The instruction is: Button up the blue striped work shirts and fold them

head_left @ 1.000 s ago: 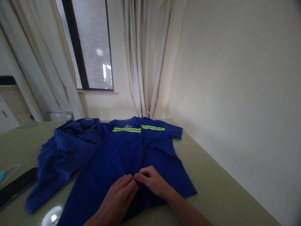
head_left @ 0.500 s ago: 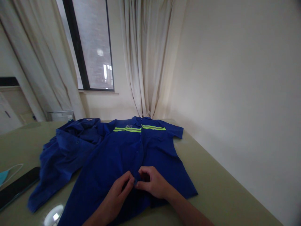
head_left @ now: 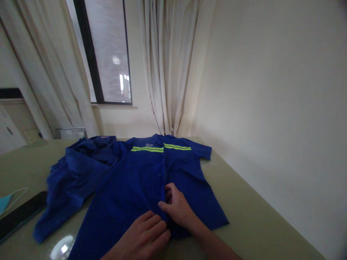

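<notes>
A blue short-sleeved work shirt (head_left: 130,184) with yellow-green reflective stripes lies spread on the table, its collar at the far end. My right hand (head_left: 179,209) is closed on the front opening's edge at the lower half, thumb and fingers on the fabric. Closer to me, my left hand (head_left: 146,234) is curled over the same front edge near the hem, knuckles up; its fingertips are hidden against the cloth. Small buttons show along the front above my hands.
A crumpled blue garment (head_left: 78,177) lies left of the shirt. Farther left are a black phone-like object (head_left: 23,215) and a light-blue mask (head_left: 5,203). The greenish table (head_left: 255,220) runs along a wall on the right; curtains (head_left: 169,65) hang behind.
My left hand has moved from a pinch beside the right hand down and rightward toward the hem. My right hand has shifted slightly up and right along the front edge.
</notes>
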Tool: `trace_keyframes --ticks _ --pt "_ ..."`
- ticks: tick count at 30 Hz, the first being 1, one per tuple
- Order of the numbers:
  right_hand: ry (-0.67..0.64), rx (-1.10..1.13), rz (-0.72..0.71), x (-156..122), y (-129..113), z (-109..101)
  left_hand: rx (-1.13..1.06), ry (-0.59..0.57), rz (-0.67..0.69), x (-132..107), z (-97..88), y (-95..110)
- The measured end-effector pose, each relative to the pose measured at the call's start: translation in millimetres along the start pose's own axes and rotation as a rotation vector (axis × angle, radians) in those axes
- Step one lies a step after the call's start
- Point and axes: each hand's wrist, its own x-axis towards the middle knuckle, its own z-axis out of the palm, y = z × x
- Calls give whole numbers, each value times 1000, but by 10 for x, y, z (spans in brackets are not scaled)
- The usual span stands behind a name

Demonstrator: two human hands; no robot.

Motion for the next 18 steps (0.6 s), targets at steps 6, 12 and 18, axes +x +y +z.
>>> trace_keyframes --ticks 6,12,18 --pt "-46 377 74 96 35 -38 53 4 -300 -126 174 -55" --pt "-75 599 88 119 -64 -135 -117 107 -316 -187 208 -70" --pt "-406 192 -148 -19 -181 -370 -498 179 -817 -118 154 -103"
